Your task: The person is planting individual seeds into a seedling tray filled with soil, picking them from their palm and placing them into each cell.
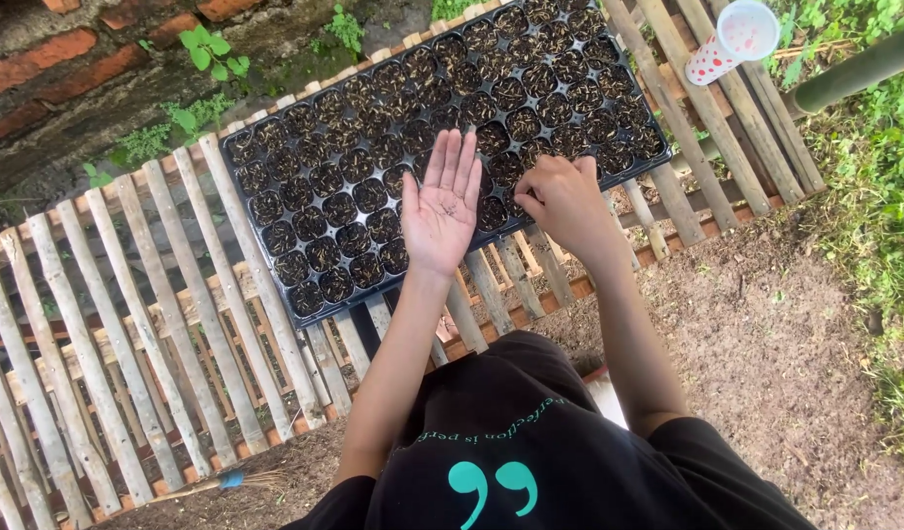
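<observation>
My left hand point(442, 206) is flat and wide open, palm up, near the middle of the frame, and a few small dark seeds point(449, 208) lie loose on the palm. My right hand point(562, 201) is just to the right of it, curled with the fingertips pinched together and pointing down at a cell of the black seedling tray point(275, 157). I cannot tell if a seed is between these fingertips, because they are turned away from the camera.

I judge the seeds to be very light, dry and hard. They may roll off easily if the palm tilts, and they are too small to grasp with the whole hand. The good way to take one is a fine pinch of thumb and first finger, from above.

The seeds rest at the center of my open palm, apart from the right fingertips but near them. The palm hovers over the lower middle edge of the tray, whose many cells are filled with dark soil. The tray lies on a slatted bamboo rack point(128, 324). A white cup with red dots point(734, 41) lies at the upper right of the frame, well apart from both hands.
</observation>
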